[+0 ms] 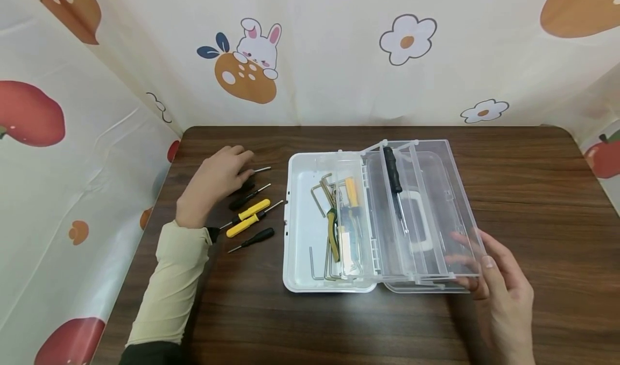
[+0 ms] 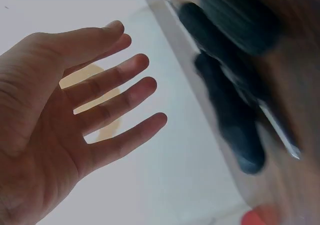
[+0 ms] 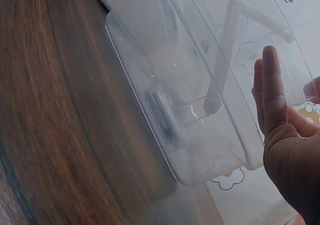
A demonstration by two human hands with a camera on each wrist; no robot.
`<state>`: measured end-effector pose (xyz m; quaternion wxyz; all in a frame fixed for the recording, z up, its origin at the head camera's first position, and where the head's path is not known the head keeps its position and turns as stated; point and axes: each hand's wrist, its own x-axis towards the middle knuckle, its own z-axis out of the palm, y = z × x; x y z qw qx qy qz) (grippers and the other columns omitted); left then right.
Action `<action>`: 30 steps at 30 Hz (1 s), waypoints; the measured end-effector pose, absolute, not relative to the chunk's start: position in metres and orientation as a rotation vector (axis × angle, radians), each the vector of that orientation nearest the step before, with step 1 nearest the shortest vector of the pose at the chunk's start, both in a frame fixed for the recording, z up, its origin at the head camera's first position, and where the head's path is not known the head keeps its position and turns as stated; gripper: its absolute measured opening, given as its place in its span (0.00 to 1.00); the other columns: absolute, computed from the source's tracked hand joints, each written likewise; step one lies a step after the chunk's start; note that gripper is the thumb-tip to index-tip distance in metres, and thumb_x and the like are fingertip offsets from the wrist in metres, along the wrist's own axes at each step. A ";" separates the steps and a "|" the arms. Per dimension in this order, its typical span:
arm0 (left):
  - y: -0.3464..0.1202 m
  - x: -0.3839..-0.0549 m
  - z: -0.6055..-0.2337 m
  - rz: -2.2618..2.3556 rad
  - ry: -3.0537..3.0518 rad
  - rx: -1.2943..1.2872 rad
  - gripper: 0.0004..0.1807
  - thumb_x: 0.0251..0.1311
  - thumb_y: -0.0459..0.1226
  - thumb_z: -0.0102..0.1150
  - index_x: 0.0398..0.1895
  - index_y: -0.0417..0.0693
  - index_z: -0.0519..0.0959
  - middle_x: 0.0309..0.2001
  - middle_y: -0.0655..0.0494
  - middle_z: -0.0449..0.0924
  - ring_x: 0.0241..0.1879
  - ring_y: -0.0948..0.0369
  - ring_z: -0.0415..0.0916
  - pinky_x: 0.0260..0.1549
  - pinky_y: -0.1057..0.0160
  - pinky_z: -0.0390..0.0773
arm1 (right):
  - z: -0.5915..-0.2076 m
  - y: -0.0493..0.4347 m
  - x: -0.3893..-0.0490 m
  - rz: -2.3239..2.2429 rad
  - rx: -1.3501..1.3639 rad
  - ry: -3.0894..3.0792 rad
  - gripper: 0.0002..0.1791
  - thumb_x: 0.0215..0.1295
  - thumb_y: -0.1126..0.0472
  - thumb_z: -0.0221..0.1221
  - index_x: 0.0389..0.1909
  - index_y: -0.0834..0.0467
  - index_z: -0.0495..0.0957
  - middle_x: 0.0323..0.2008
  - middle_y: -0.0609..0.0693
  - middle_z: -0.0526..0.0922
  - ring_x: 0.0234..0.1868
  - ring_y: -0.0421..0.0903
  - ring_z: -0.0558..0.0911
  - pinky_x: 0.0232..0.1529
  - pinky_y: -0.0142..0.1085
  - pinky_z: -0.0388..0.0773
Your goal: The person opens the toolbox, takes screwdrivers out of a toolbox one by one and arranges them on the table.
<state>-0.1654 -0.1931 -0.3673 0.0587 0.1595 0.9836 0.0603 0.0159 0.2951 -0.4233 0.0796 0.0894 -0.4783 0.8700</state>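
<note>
At the table's left, my left hand [image 1: 213, 179] hovers over several small screwdrivers, its fingers extended with nothing between them in the left wrist view. Nearest it lie black-handled screwdrivers [image 1: 244, 199]; closer to me are two yellow-handled screwdrivers [image 1: 243, 226] and another black screwdriver [image 1: 259, 236]. My right hand [image 1: 506, 295] pinches the near right corner of a clear tray [image 1: 457, 209], thumb above and fingers beneath. The tray is swung out from a white toolbox [image 1: 301, 214] and carries a long black-handled screwdriver [image 1: 392, 172]. In the box lie hex keys [image 1: 317, 199] and olive-handled pliers [image 1: 332, 236].
Under the tray, the toolbox's clear lid [image 3: 195, 170] lies opened on the wooden table [image 1: 533, 192], its white handle [image 1: 424, 219] showing through. A printed curtain [image 1: 339, 58] hangs along the table's back and left side.
</note>
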 end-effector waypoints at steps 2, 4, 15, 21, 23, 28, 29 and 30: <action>-0.185 -0.166 -0.362 0.173 2.988 0.531 0.18 0.72 0.37 0.62 0.61 0.42 0.79 0.55 0.42 0.81 0.56 0.43 0.78 0.51 0.41 0.83 | -0.423 0.295 0.016 2.607 0.274 -1.422 0.26 0.79 0.79 0.31 0.75 0.77 0.55 0.63 0.70 0.80 0.49 0.57 0.89 0.40 0.35 0.88; -0.177 -0.166 -0.358 0.160 2.999 0.590 0.17 0.72 0.37 0.63 0.61 0.43 0.80 0.54 0.43 0.81 0.55 0.44 0.78 0.49 0.42 0.84 | -0.423 0.295 0.016 2.612 0.280 -1.415 0.26 0.79 0.79 0.31 0.75 0.77 0.55 0.63 0.70 0.80 0.49 0.57 0.89 0.41 0.36 0.88; -0.122 -0.168 -0.327 0.165 3.030 0.975 0.14 0.69 0.35 0.66 0.55 0.46 0.83 0.51 0.46 0.84 0.52 0.48 0.80 0.47 0.51 0.86 | -0.424 0.295 0.015 2.609 0.289 -1.415 0.26 0.79 0.79 0.31 0.75 0.78 0.54 0.63 0.71 0.80 0.49 0.57 0.89 0.41 0.35 0.88; -0.090 -0.173 -0.312 0.125 2.988 1.175 0.14 0.69 0.36 0.67 0.56 0.48 0.83 0.51 0.49 0.84 0.50 0.51 0.80 0.47 0.55 0.85 | -0.422 0.294 0.016 2.609 0.268 -1.421 0.26 0.79 0.78 0.32 0.76 0.77 0.54 0.63 0.70 0.80 0.49 0.57 0.89 0.40 0.35 0.88; -0.079 -0.175 -0.307 0.101 2.971 1.237 0.14 0.70 0.36 0.66 0.56 0.49 0.83 0.51 0.50 0.84 0.50 0.51 0.80 0.48 0.55 0.85 | -0.422 0.294 0.016 2.608 0.260 -1.423 0.26 0.79 0.78 0.32 0.76 0.77 0.55 0.63 0.70 0.80 0.49 0.57 0.90 0.40 0.35 0.88; -0.055 -0.177 -0.298 0.091 2.933 1.359 0.13 0.72 0.36 0.62 0.58 0.51 0.83 0.51 0.52 0.83 0.50 0.53 0.79 0.50 0.57 0.84 | -0.422 0.294 0.016 2.616 0.266 -1.411 0.26 0.79 0.79 0.31 0.76 0.77 0.54 0.63 0.70 0.80 0.49 0.57 0.90 0.41 0.36 0.88; -0.050 -0.178 -0.295 0.100 2.924 1.380 0.13 0.73 0.35 0.62 0.58 0.51 0.83 0.51 0.52 0.83 0.50 0.53 0.79 0.50 0.58 0.84 | -0.422 0.294 0.016 2.619 0.270 -1.404 0.26 0.79 0.79 0.31 0.76 0.77 0.54 0.63 0.70 0.80 0.49 0.58 0.89 0.41 0.36 0.88; -0.046 -0.178 -0.293 0.107 2.914 1.401 0.14 0.73 0.35 0.61 0.59 0.51 0.82 0.51 0.52 0.83 0.49 0.54 0.79 0.50 0.59 0.84 | -0.423 0.294 0.015 2.625 0.275 -1.393 0.26 0.79 0.79 0.31 0.76 0.77 0.54 0.63 0.71 0.80 0.49 0.58 0.89 0.41 0.36 0.88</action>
